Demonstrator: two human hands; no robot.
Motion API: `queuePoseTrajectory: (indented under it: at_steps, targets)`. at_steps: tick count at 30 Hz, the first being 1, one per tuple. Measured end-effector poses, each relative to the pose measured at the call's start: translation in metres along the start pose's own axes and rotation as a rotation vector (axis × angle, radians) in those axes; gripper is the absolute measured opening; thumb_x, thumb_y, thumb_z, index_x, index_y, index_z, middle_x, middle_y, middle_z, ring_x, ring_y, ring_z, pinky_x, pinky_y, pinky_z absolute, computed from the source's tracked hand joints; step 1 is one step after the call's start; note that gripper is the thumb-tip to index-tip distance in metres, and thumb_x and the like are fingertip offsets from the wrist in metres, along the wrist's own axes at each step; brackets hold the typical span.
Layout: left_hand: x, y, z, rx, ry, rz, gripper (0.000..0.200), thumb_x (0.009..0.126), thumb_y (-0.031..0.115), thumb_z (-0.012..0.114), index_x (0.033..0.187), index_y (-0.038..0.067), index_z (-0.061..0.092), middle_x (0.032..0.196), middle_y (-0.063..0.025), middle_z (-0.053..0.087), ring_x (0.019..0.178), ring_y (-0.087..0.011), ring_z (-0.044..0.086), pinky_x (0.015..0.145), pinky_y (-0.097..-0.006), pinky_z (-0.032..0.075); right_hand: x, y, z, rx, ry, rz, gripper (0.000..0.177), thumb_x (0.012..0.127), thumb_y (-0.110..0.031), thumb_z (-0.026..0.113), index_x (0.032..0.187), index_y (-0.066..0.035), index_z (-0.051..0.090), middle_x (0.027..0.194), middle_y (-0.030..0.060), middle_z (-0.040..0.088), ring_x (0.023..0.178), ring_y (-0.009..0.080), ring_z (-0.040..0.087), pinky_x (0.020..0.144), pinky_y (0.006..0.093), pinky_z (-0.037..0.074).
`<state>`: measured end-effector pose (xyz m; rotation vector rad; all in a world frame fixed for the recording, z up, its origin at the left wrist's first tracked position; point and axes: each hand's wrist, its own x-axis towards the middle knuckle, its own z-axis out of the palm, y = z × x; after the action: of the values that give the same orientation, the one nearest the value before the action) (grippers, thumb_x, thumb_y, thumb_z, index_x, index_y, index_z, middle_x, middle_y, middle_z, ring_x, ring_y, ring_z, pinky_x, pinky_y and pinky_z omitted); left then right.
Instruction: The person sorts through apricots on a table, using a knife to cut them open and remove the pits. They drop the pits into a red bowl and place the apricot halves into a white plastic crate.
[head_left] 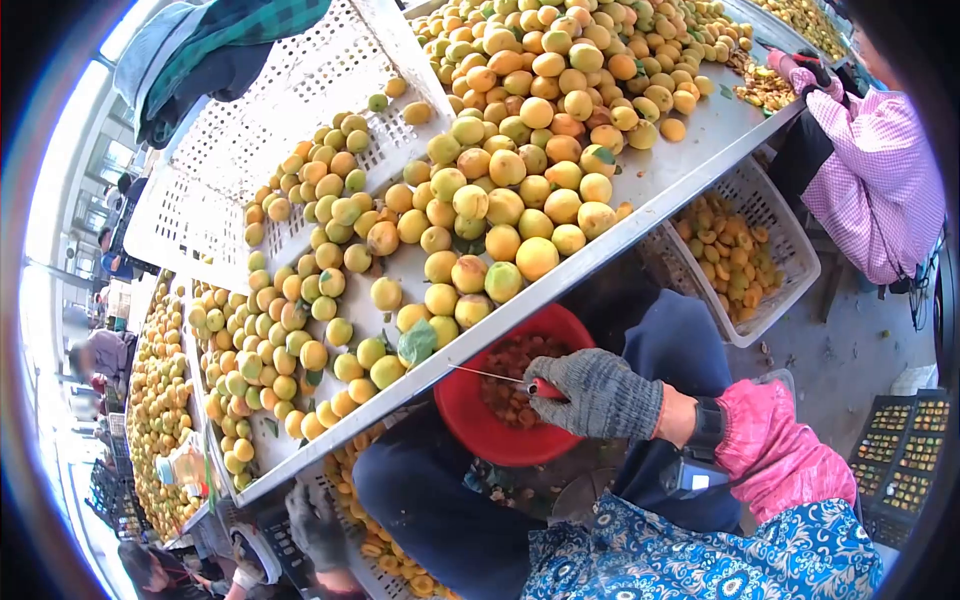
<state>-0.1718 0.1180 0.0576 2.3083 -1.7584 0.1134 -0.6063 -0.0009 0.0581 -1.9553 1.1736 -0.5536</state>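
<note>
My right hand, in a grey knitted glove, is closed around the red handle of a knife. Its thin blade points left, over a red basin that holds brown fruit pits. My left hand, also gloved in grey, is low at the left, beside a crate of halved apricots by my knee. Its fingers look stretched apart, with nothing visible in them, though they are somewhat blurred. Whole apricots lie heaped on the metal table in front of me.
The table's raised metal edge runs between me and the fruit. A white crate of apricot halves stands at right, near a person in a pink checked sleeve. A perforated white crate lies on the table. Black trays stand far right.
</note>
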Motion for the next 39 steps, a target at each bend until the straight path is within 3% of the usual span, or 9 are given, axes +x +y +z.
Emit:
queuePoseTrajectory:
  at_steps: [8,14,24,26,27,32,33,37,39]
  targets:
    - [0.193,0.186,0.032,-0.121,0.195,0.631,0.037,0.074,0.014,0.069,0.11,0.006,0.061,0.107,-0.0143,0.06,0.102,-0.0325,0.056,0.089,-0.0403,0.045,0.0,0.004,-0.02,0.105,-0.004,0.104,0.023,0.081,-0.027,0.063,0.094,-0.008,0.059,0.068,0.0179,0.061,0.067,0.0357,0.063,0.062,0.0457,0.049]
    - [0.267,0.257,0.106,-0.035,-0.007,0.869,0.054,0.069,0.017,0.072,0.12,0.008,0.055,0.117,-0.0128,0.056,0.115,-0.0337,0.049,0.098,-0.0418,0.04,0.004,0.005,-0.036,0.264,0.036,0.173,0.027,0.081,-0.026,0.066,0.1,-0.009,0.059,0.068,0.0186,0.06,0.065,0.0374,0.062,0.06,0.0455,0.049]
    - [0.266,0.261,0.105,-0.004,0.072,0.756,0.049,0.068,0.02,0.073,0.114,0.01,0.056,0.108,-0.0094,0.058,0.108,-0.0298,0.052,0.096,-0.0406,0.04,0.007,0.0,-0.047,0.467,0.156,0.257,0.032,0.087,-0.028,0.065,0.108,-0.005,0.057,0.087,0.0167,0.065,0.081,0.0356,0.065,0.069,0.0401,0.052]
    - [0.236,0.267,0.071,-0.482,-0.144,0.448,0.044,0.074,0.022,0.071,0.114,0.009,0.056,0.1,-0.0086,0.06,0.095,-0.0244,0.058,0.087,-0.0353,0.046,0.006,-0.003,-0.046,0.483,0.183,0.261,0.032,0.087,-0.027,0.064,0.109,-0.004,0.056,0.087,0.0168,0.066,0.082,0.035,0.066,0.071,0.0392,0.052]
    - [0.221,0.266,0.055,-0.551,-0.12,0.526,0.043,0.08,0.023,0.064,0.118,0.004,0.054,0.099,-0.0087,0.062,0.087,-0.0192,0.06,0.08,-0.0309,0.049,0.005,-0.003,-0.043,0.534,0.215,0.232,0.033,0.088,-0.027,0.064,0.109,-0.004,0.056,0.088,0.0175,0.066,0.083,0.0348,0.066,0.072,0.0391,0.051]
    - [0.119,0.277,0.022,-1.47,-0.462,0.11,0.055,0.089,0.03,0.058,0.129,-0.004,0.043,0.108,-0.0116,0.061,0.095,-0.024,0.061,0.088,-0.0338,0.048,0.002,-0.011,-0.027,0.63,0.206,0.182,0.034,0.09,-0.027,0.06,0.112,-0.002,0.056,0.089,0.0205,0.065,0.086,0.036,0.065,0.074,0.0406,0.051]
    - [0.103,0.277,0.021,-0.814,-0.315,0.349,0.06,0.09,0.034,0.059,0.132,-0.004,0.039,0.112,-0.0135,0.06,0.099,-0.0284,0.061,0.091,-0.0376,0.047,0.001,-0.013,-0.023,0.577,0.205,0.156,0.032,0.091,-0.026,0.058,0.111,-0.002,0.056,0.087,0.0219,0.065,0.083,0.0371,0.065,0.07,0.0414,0.051]
    - [0.042,0.291,0.022,-0.59,-0.3,0.352,0.054,0.093,0.034,0.054,0.13,-0.004,0.041,0.114,-0.0191,0.058,0.105,-0.0327,0.057,0.094,-0.0435,0.045,-0.012,-0.021,0.001,0.552,0.239,0.049,0.044,0.094,-0.023,0.053,0.133,-0.005,0.045,0.083,0.0254,0.062,0.075,0.041,0.063,0.064,0.0439,0.049]
    - [0.019,0.305,0.02,-2.205,-0.494,-0.418,0.055,0.093,0.037,0.05,0.128,-0.005,0.043,0.114,-0.0211,0.058,0.106,-0.0327,0.056,0.094,-0.0443,0.045,-0.02,-0.026,0.004,0.572,0.211,0.062,0.048,0.094,-0.023,0.053,0.137,-0.007,0.04,0.083,0.026,0.062,0.075,0.0413,0.063,0.064,0.0439,0.049]
